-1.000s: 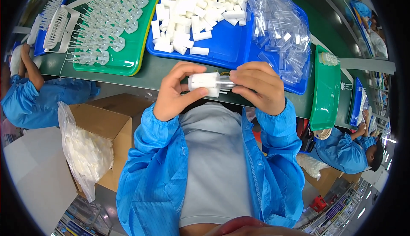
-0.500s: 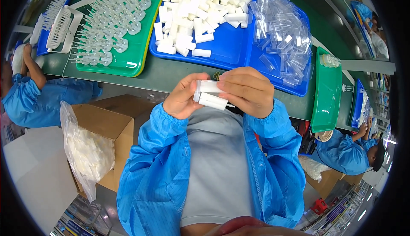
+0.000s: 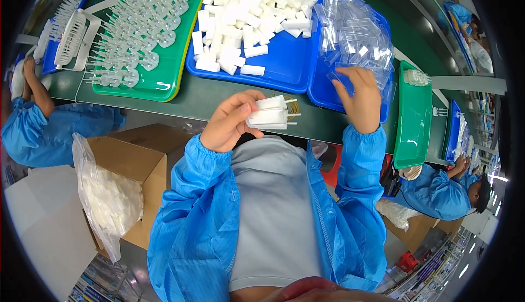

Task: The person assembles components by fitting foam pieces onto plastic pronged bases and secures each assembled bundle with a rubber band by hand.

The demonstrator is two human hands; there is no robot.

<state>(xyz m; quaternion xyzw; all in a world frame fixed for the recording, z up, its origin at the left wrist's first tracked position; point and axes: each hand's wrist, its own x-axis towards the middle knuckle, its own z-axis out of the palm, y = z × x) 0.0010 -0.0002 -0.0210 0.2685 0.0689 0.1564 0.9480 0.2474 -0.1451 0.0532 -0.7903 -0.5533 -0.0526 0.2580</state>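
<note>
My left hand (image 3: 225, 120) is closed around a small cluster of white foam-like blocks on thin rods (image 3: 268, 115). The rod ends stick out on the right side of the cluster. My right hand (image 3: 363, 98) is over the near part of the blue tray (image 3: 319, 98) of clear plastic sleeves (image 3: 358, 34). Its thumb and index finger are apart, beside a loose sleeve; whether they touch it I cannot tell. A pile of loose white blocks (image 3: 251, 20) fills the neighbouring blue tray (image 3: 281, 84).
On the left, a green tray (image 3: 164, 86) holds rows of translucent pieces with upright rods (image 3: 145, 26), beside a white fan (image 3: 76, 39). At right lies another green tray (image 3: 413, 132). An open cardboard box (image 3: 150, 165) stands lower left. Co-workers in blue sit on both sides.
My right hand has let go of the block cluster and moved right to the clear sleeves. My left hand keeps the cluster, now turned so its rods point right.
</note>
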